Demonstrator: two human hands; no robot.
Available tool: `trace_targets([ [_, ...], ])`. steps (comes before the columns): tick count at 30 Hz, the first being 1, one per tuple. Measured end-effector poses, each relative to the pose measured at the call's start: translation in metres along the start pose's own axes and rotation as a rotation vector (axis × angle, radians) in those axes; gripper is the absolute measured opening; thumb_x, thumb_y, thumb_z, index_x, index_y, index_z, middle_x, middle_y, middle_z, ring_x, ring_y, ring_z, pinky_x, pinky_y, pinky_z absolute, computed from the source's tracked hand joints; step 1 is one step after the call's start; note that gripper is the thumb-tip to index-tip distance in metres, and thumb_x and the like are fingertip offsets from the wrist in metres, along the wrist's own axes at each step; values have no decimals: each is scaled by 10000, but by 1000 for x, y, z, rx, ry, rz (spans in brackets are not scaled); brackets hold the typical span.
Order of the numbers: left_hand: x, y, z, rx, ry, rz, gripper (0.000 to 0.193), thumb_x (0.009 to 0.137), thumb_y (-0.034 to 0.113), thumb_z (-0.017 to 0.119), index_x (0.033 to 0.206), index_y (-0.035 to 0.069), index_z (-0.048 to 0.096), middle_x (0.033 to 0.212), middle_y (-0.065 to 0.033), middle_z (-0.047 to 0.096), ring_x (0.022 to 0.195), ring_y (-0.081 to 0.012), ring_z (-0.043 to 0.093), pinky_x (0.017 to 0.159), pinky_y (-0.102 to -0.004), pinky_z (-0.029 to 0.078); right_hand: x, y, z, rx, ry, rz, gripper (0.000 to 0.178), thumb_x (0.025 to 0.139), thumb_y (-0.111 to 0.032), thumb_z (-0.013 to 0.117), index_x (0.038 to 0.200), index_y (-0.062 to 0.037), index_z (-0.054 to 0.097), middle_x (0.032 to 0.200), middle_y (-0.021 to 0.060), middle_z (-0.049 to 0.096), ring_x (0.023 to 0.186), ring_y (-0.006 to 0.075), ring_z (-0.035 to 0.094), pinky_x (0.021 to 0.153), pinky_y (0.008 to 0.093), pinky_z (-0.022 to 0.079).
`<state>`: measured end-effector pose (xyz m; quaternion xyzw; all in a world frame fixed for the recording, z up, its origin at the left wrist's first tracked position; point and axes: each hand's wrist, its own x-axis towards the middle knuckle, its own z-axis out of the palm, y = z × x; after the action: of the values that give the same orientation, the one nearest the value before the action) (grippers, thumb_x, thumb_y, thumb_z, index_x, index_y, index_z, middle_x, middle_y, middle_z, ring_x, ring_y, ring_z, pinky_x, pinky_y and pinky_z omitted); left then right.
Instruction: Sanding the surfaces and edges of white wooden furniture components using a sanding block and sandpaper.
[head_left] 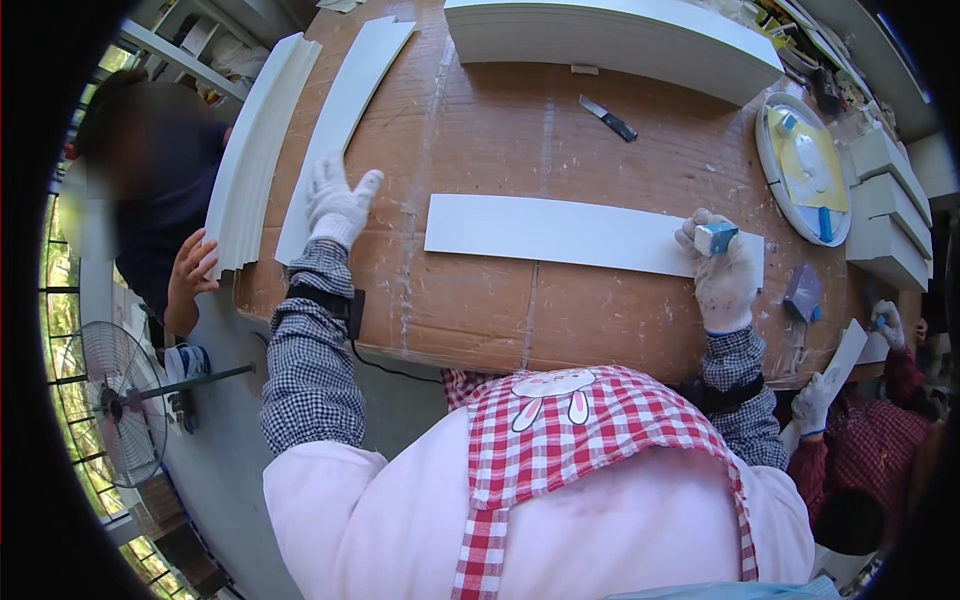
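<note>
Landmark: flat white rectangular board (pixel 540 228), lying on a brown cardboard-covered worktop (pixel 480 140); long axis left to right across the person's front, right end dipping slightly nearer.

Right hand (pixel 725 285), white knitted glove: the nearer of the two, at the board's right end; fingers closed around a small blue-and-white block (pixel 715 238). The board's length extends leftward from this hand. Whether block meets board cannot be told; the glove blocks the view.

Left hand (pixel 340 205), matching glove: open, fingers spread, apart from the board's left end, at a second long white strip (pixel 345 120), which points away from the person; contact uncertain.

Beyond the board: dark-handled utility knife (pixel 612 122). Right of and beyond it: oval white tray (pixel 797 220).
</note>
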<state>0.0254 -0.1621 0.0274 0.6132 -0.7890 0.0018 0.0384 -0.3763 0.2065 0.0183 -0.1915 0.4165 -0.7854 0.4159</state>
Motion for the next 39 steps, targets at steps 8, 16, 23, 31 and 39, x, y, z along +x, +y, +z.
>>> trace_targets([
  [8,-135,201,-12,100,-321,460,958,950,692,367,1592,11,159,1667,-241,63,1549,-396,-21,1240,-498,-82,-4,1,-3,10,-34,-20,428,1038,-349,490,1280,-7,580,1304,159,623,1205,300,617,1079,507,468],
  [16,-136,197,1,-49,-246,609,927,961,683,383,1595,39,177,1674,-208,68,1556,-359,-19,1252,-452,-68,-2,0,-14,111,-43,1,440,1041,-346,486,1300,1,564,1305,163,620,1227,308,603,1114,527,433],
  [23,-117,83,1,173,-130,186,883,950,589,501,1572,15,251,1651,-239,170,1536,-404,106,1254,-478,27,11,30,57,234,-245,238,372,1036,-269,502,1248,22,595,1155,145,665,1114,279,644,1067,483,468],
  [31,-146,111,18,-12,-40,495,758,949,452,592,1536,34,358,1611,-243,276,1510,-416,194,1255,-496,93,31,60,96,337,-231,678,341,1038,-218,540,1278,17,595,1236,152,656,1191,296,620,1096,457,461],
  [39,-127,62,25,-117,12,270,741,972,453,568,1533,18,354,1596,-250,306,1475,-433,264,1238,-498,146,19,-98,-82,30,617,-236,330,1050,-208,419,1183,58,563,1169,191,645,1106,319,651,1063,504,504],
])
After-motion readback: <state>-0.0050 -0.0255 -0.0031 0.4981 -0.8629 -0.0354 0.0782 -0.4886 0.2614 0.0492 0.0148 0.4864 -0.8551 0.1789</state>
